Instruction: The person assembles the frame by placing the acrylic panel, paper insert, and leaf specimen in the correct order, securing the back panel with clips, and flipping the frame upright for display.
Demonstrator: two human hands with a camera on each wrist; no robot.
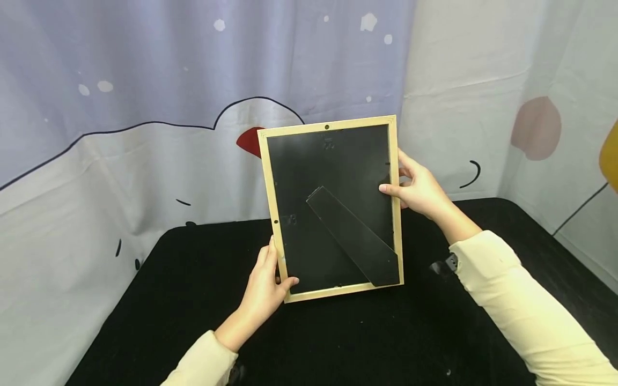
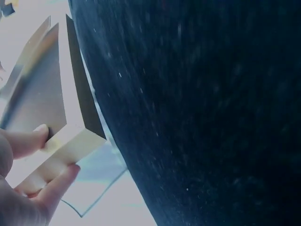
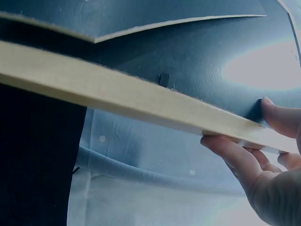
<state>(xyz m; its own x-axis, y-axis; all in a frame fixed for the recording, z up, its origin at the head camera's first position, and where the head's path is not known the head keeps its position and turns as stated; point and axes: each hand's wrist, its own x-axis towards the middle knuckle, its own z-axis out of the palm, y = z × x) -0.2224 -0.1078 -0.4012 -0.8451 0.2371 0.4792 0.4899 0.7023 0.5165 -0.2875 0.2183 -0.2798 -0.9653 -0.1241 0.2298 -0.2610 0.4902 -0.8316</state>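
A picture frame point(image 1: 333, 161) with a pale wood border and a black back panel is held up, its back facing me and slightly tilted. My left hand point(image 1: 263, 284) grips the lower left edge, thumb on the back side. On the right edge, above the middle, my right hand point(image 1: 420, 185) pinches the border between thumb and fingers. A black easel leg point(image 1: 354, 236) slants across the back panel to the lower right corner. In the right wrist view a small dark tab point(image 3: 164, 79) shows by the wood border point(image 3: 117, 92). The frame's front is hidden.
Below the frame lies a black-covered table point(image 1: 376, 343). Behind it hangs a printed curtain point(image 1: 193, 53) in lilac and white, which continues along the right side. Dark bands show at both wrists.
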